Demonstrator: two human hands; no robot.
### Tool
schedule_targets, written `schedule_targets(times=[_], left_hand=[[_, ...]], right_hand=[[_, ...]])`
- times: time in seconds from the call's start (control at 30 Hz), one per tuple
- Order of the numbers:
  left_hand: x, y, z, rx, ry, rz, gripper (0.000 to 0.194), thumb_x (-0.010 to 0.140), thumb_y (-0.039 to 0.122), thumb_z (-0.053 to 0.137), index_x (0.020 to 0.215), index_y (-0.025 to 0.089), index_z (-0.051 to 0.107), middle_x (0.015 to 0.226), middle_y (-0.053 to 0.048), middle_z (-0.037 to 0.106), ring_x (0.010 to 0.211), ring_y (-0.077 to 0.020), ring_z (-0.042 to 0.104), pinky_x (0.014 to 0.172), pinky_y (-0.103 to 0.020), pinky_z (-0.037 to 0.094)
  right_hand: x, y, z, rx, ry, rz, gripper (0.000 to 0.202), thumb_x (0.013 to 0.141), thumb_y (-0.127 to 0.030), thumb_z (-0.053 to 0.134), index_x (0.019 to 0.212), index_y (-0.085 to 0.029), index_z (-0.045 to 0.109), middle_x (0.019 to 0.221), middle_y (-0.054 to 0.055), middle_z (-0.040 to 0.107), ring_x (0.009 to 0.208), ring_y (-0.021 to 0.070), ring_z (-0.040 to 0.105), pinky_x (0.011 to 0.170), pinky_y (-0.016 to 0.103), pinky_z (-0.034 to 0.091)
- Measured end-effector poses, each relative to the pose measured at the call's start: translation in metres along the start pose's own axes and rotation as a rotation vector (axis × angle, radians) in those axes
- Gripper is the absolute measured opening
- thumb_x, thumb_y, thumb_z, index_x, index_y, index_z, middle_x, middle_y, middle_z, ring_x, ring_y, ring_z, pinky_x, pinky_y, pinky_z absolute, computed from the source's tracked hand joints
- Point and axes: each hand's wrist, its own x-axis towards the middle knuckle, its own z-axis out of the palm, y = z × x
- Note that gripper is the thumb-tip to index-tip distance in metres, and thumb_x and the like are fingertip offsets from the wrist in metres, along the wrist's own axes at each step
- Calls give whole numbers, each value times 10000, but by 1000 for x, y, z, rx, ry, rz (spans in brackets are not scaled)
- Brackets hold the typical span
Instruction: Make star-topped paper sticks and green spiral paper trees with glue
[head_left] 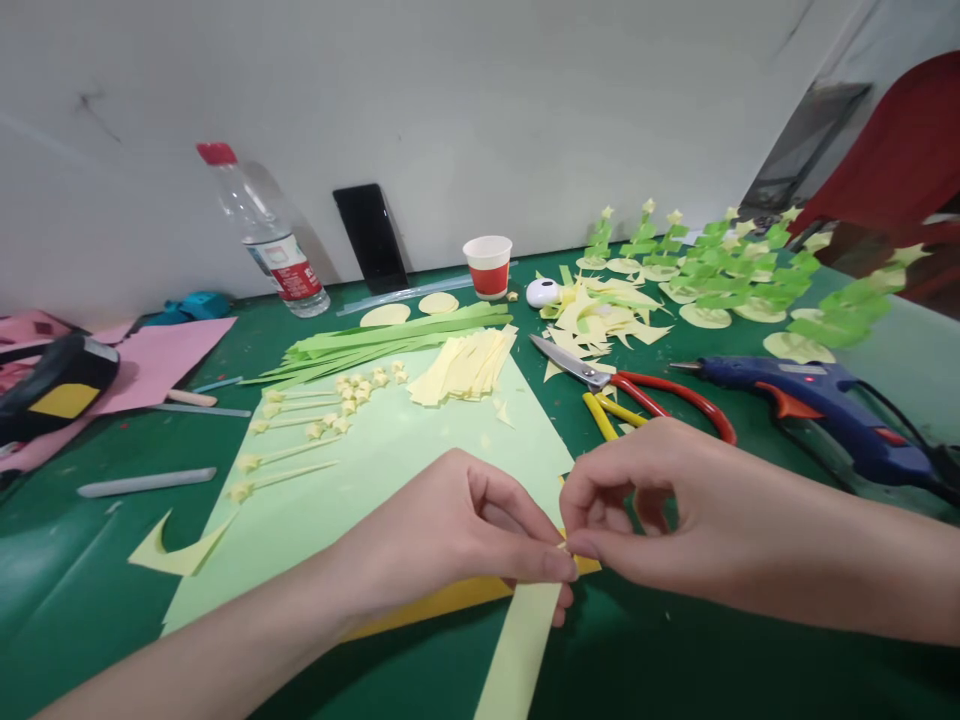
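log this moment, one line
left hand: pinching pale-yellow paper strip | right hand: pinching its far end | nearby: hot glue gun, scissors

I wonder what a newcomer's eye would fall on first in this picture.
Probably the left hand and right hand, meeting at a pale paper strip in the foreground. Next, perhaps, the cluster of green paper plants topped with pale stars, standing at the back right, and the red-handled scissors lying just left of the blue glue gun.

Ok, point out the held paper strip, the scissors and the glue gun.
Paper strip [519, 650], head view: its flat lower length.
Scissors [598, 379], head view: near the pivot.
Glue gun [834, 396], head view: blue body.
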Motion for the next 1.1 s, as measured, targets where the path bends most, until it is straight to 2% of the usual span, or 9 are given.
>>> schedule_targets(times=[0.17, 0.33, 0.5, 0.6, 0.7, 0.83, 0.9, 1.0, 1.1], left_hand=[[-1, 2, -3, 32, -101, -14, 153, 675, 318, 716, 684, 167, 731, 577, 32, 680, 532, -60, 546, 581, -144, 459], [0, -1, -6, -69, -211, -7, 134, 716, 314, 688, 715, 185, 727, 601, 16, 694, 592, -109, 637, 548, -164, 487], [2, -4, -5, -108, -119, -33, 59, 650, 222, 716, 636, 165, 714, 575, 26, 688, 598, -98, 635, 616, -178, 506], [3, -5, -3, -85, -65, -42, 54, 579, 181, 751, 588, 156, 704, 543, 35, 679, 542, -74, 597, 556, -143, 482], [3, -5, -2, -72, -48, -50, 61, 565, 159, 760, 569, 158, 698, 549, 37, 681, 516, -63, 571, 501, -127, 442], [0, -1, 0, -24, -52, -77, 72, 561, 168, 764, 561, 167, 692, 541, 55, 652, 513, -62, 543, 531, -145, 426], [-2, 1, 0, -4, -87, -77, 61, 627, 199, 726, 582, 171, 697, 528, 58, 632, 509, -61, 533, 568, -157, 425], [-4, 0, -2, -47, -216, -36, 150, 780, 221, 600, 701, 171, 717, 535, 34, 653, 532, -85, 583, 620, -183, 446], [-3, -2, -4, -104, -301, 56, 187, 825, 199, 548, 781, 152, 724, 622, -16, 712, 619, -125, 645, 635, -201, 465]], right_hand=[[-1, 0, -1, -27, 2, -2, 164, 764, -254, 493, 662, -189, 603, 544, -35, 520, 469, 57, 407, 398, 137, 279], [-1, -1, -6, -37, 30, -75, 161, 772, -235, 515, 648, -190, 609, 552, -40, 515, 480, 51, 410, 410, 133, 286], [-2, -1, -7, -83, 19, -116, 120, 764, -214, 527, 690, -200, 619, 557, -37, 501, 527, 67, 434, 442, 139, 297], [-3, 1, -6, -91, -15, -113, 124, 775, -268, 542, 699, -202, 616, 578, -31, 515, 546, 80, 442, 455, 151, 309], [-3, 4, -4, -89, -29, -120, 190, 795, -316, 531, 677, -197, 619, 589, -22, 540, 552, 86, 445, 465, 165, 311], [-5, 4, -1, -113, -42, -93, 195, 803, -264, 493, 691, -195, 637, 645, -7, 597, 606, 100, 498, 475, 167, 322], [-5, 2, -2, -116, -31, -86, 195, 802, -254, 494, 688, -197, 641, 643, -8, 604, 607, 102, 510, 467, 165, 326], [-4, 0, -5, -74, 4, -111, 191, 799, -240, 515, 660, -197, 639, 622, -22, 599, 583, 84, 513, 479, 148, 352], [-2, -2, -9, -13, 26, -112, 188, 800, -252, 535, 651, -191, 631, 581, -37, 578, 532, 58, 507, 451, 121, 351]])
